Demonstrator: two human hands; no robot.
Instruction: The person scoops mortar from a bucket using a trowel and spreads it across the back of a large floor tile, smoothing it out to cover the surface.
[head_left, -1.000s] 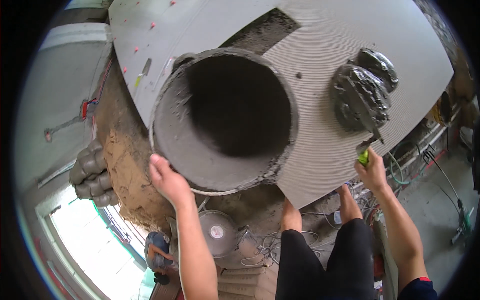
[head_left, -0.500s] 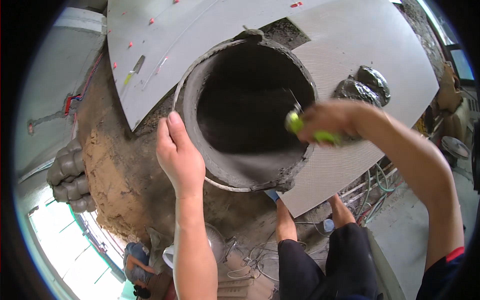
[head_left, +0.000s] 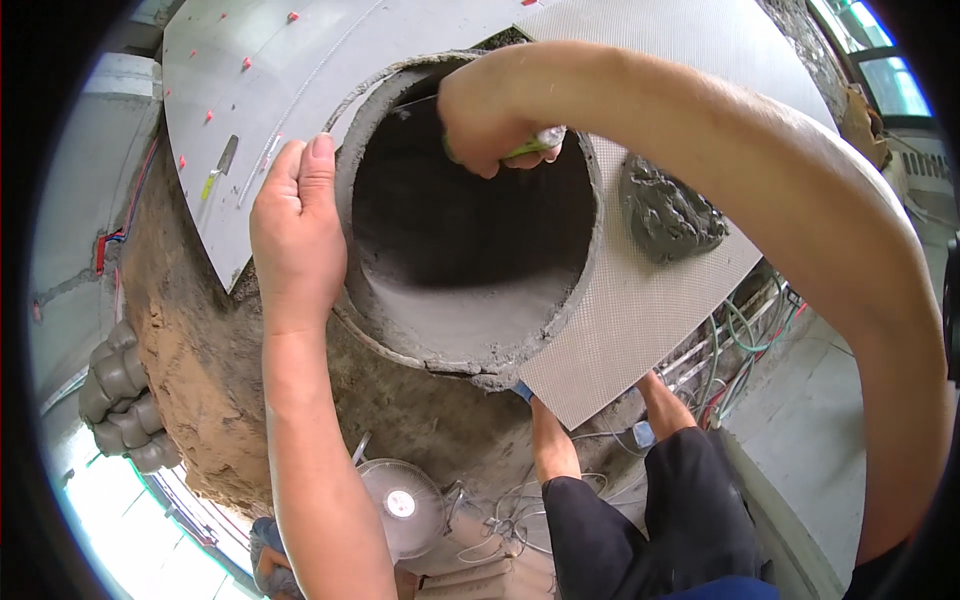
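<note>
A round bucket (head_left: pixel 470 345), its wall coated in grey mortar, is tipped so that I look into its dark inside. My left hand (head_left: pixel 300 230) is closed on its left rim, thumb on top, where the wire handle runs. My right hand (head_left: pixel 495 110) reaches over the far part of the opening, fingers wrapped round the green handle of a trowel (head_left: pixel 528 147). Part of its thin blade shows by the far left inner wall; the rest is hidden. Right of the bucket, a heap of wet mortar (head_left: pixel 672 212) sits on the ribbed back of a large tile (head_left: pixel 600 370).
A smooth grey panel (head_left: pixel 215 80) with small red pieces on it lies far left; a yellow-handled blade tool (head_left: pixel 222 165) rests there. A sand heap (head_left: pixel 190 370) and stacked filled bags (head_left: pixel 125 400) stand left. Below are a fan (head_left: pixel 400 510) and loose cables. Hoses (head_left: pixel 735 330) lie right.
My right hand has swung with the trowel from the bucket's right rim to its far side. The view has shifted, so the bucket appears further left. My left hand keeps its grip.
</note>
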